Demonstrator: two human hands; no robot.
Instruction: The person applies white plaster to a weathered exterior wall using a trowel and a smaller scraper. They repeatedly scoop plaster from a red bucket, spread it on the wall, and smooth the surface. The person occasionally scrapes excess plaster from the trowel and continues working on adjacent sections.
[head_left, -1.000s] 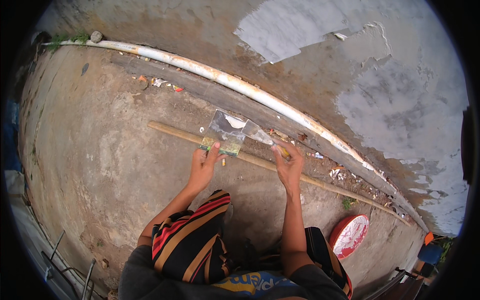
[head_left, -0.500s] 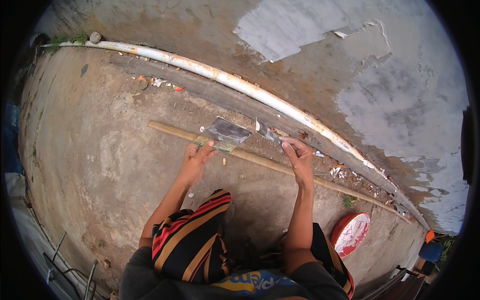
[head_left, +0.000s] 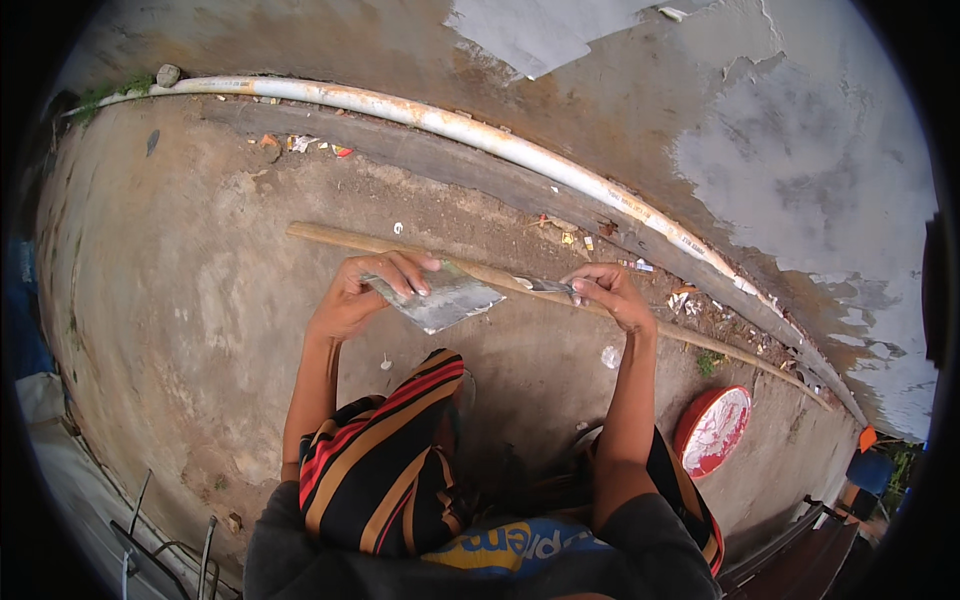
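My left hand is closed on the edge of a thin grey flat plate, fingers on top. Its upper face is smeared with whitish paste, and one corner points toward me. In my right hand is a small putty knife, pinched near its handle, its blade seen almost edge-on and aimed at the plate. A narrow gap separates the blade from the plate. Most of the knife's handle is hidden by my fingers.
A red basin with white paste inside stands at my right. Beyond my hands lie a long wooden pole, scattered litter and a white pipe along the wall. Pale plaster covers parts of the wall.
My left hand has turned over, so the plate now tilts toward me. My right hand has shifted slightly right, and the knife blade has swung down level beside the plate.
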